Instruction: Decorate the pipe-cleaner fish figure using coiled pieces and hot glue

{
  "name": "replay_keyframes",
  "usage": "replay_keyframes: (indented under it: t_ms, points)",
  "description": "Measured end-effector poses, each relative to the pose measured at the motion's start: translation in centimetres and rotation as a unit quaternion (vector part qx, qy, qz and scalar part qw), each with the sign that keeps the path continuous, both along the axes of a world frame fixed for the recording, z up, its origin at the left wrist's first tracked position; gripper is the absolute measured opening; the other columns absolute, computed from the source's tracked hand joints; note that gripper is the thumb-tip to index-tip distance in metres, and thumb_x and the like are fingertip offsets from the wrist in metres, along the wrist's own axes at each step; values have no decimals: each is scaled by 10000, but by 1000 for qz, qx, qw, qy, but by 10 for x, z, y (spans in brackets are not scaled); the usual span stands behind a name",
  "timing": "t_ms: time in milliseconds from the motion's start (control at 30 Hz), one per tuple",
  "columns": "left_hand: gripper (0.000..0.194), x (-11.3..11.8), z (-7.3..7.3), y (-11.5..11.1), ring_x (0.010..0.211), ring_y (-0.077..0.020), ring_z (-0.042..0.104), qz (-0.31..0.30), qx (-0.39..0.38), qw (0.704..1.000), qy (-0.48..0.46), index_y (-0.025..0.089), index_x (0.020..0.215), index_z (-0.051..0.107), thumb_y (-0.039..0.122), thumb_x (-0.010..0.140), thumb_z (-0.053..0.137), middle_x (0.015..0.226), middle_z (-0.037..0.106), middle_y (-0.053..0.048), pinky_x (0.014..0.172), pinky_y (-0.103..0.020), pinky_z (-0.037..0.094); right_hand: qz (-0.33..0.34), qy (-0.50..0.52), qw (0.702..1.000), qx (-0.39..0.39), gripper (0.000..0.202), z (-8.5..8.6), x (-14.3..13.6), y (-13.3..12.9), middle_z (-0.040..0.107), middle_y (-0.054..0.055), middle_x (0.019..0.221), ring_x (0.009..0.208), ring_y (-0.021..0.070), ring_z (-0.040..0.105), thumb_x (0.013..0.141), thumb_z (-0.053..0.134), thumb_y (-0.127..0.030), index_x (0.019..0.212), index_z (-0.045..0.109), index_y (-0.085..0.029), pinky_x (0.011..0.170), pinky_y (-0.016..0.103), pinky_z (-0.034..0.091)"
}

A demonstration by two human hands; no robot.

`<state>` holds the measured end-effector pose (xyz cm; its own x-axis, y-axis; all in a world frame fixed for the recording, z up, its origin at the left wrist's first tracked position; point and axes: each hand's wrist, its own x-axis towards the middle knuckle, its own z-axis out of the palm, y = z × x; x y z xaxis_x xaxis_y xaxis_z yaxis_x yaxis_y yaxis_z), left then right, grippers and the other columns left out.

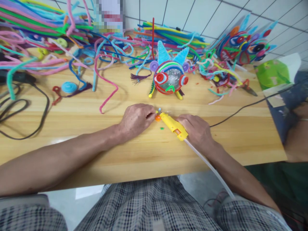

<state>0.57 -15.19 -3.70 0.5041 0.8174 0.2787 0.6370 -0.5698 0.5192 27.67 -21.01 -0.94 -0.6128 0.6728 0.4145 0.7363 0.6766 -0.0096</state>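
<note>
My right hand (196, 128) is wrapped round a yellow hot glue gun (172, 125), with a long clear glue stick (209, 165) running out of its back. The gun's nozzle points up and left, close to the fingertips of my left hand (137, 120). Those fingers are pinched together at a tiny yellow and pale blue piece, too small to name. Just below the nozzle is a small orange piece (158, 118), and a green bit (162, 128) lies on the wood nearer me. Behind my hands stands a pipe-cleaner figure (170, 77) with blue horns and red eyes.
Heaps of coloured pipe cleaners (43, 22) line the back of the wooden table (134, 154). Two similar figures (243, 48) stand at the back right. A black cable (240, 110) crosses the right side; another lies coiled at left. A person's arm (298, 134) shows at the right edge.
</note>
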Motion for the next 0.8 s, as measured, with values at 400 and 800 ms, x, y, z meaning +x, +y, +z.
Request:
replay_keyframes:
  t_ms: [400,800]
  points:
    - [178,0,0,0,713,-181,703,3,2,1000,0,170,845,744,181,988,638,789,776,-55,668,-280,469,-7,-7,1000,-17,257,-2,2,-1,821,112,1080,971,225,777,1136,481,-323,1138,685,-167,827,352,573]
    - [190,0,1,-1,723,-179,712,-4,11,1000,-4,173,843,745,164,987,622,791,779,-52,673,-273,484,-4,-14,999,-40,217,-2,3,-1,819,120,1114,1007,241,779,1112,522,-293,1179,686,-169,855,374,589]
